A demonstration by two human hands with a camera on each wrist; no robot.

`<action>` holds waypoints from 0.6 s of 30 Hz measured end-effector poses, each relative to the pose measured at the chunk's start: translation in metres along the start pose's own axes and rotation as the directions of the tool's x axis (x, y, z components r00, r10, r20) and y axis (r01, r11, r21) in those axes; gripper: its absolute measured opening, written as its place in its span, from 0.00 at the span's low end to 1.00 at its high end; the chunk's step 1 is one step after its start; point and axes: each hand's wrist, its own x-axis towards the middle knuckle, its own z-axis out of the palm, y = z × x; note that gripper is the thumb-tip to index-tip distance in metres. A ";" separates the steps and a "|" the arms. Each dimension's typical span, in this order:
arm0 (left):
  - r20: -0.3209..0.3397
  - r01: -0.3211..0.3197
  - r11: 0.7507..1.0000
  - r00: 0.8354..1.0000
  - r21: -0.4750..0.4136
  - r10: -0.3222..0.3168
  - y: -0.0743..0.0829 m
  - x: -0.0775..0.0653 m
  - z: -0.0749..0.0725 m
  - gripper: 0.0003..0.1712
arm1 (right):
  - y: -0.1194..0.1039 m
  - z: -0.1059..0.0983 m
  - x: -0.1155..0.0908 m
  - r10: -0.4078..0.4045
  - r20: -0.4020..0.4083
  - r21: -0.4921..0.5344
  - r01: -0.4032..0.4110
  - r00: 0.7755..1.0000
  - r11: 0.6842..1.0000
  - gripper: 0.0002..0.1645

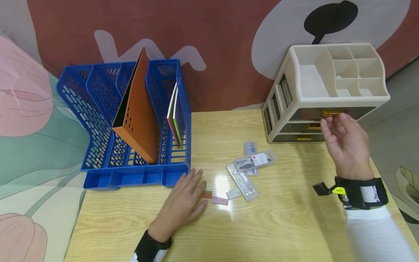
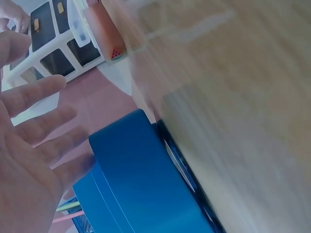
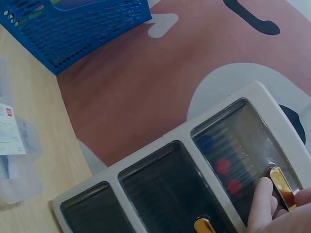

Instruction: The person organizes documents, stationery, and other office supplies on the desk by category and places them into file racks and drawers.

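At the right, my right hand [image 1: 350, 142] has its fingertips at the gold handle [image 1: 331, 113] of the top drawer on a white drawer organizer [image 1: 342, 99]. In the right wrist view, a finger and thumb pinch that handle [image 3: 282, 187]; red and blue round shapes show through the dark drawer front [image 3: 233, 150]. The drawer looks closed. My left hand [image 1: 183, 203] lies on the table with its fingers extended, just in front of the blue file rack [image 1: 134, 178]. Beside its fingertips are a brown-and-green small block [image 1: 207, 194], a pink one [image 1: 220, 201] and a pale grey one [image 1: 233, 193].
Clear plastic cases [image 1: 243, 183] lie overlapped mid-table, the upper one bearing a white label [image 1: 259, 159]. An orange folder [image 1: 140, 123] and thin booklets [image 1: 175, 116] stand in the rack. Two lower drawers have gold handles [image 1: 304, 138]. A patterned cloth [image 1: 222, 72] hangs behind.
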 end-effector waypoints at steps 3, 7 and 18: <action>0.016 -0.007 1.000 1.000 0.000 0.007 0.003 0.001 0.001 0.30 | 0.003 -0.006 -0.003 -0.001 0.007 -0.039 0.001 1.000 0.999 0.11; 0.043 -0.014 1.000 0.999 0.012 0.013 0.006 0.002 0.001 0.30 | 0.008 -0.017 -0.006 -0.015 0.004 -0.086 0.016 1.000 0.996 0.09; 0.054 -0.023 0.999 0.998 0.028 0.021 0.009 0.002 0.001 0.31 | 0.018 -0.042 0.004 0.084 -0.018 -0.068 -0.085 0.996 0.994 0.14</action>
